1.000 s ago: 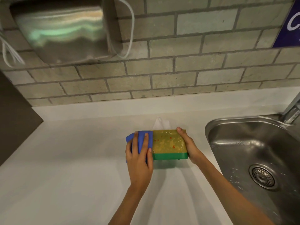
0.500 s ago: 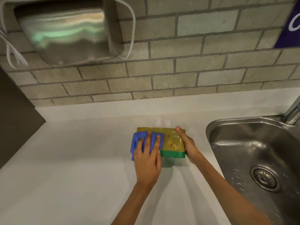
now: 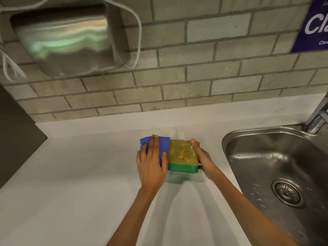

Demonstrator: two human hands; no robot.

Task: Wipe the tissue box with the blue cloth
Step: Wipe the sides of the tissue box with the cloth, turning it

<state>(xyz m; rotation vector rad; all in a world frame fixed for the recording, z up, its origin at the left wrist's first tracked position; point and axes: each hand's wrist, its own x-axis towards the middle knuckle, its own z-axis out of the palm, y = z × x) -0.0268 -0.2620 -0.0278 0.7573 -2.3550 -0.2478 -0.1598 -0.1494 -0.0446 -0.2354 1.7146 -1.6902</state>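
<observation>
A tissue box (image 3: 182,154), yellow on top with a green band along its near side, lies on the white counter (image 3: 79,183). A white tissue (image 3: 174,133) sticks out at its far edge. The blue cloth (image 3: 162,144) covers the box's left end. My left hand (image 3: 152,162) lies flat on the cloth and presses it down, fingers spread. My right hand (image 3: 204,158) grips the box's right end, thumb on the far right corner.
A steel sink (image 3: 276,167) with a drain (image 3: 286,192) sits at the right, its tap (image 3: 317,118) at the back. On the brick wall hang a metal dispenser (image 3: 67,39) with white cables and a purple sign (image 3: 314,23). A dark panel (image 3: 16,137) stands at the left.
My left hand slid the cloth right over the box top half a second ago and has now drawn it back to the left end. My right hand has kept its hold.
</observation>
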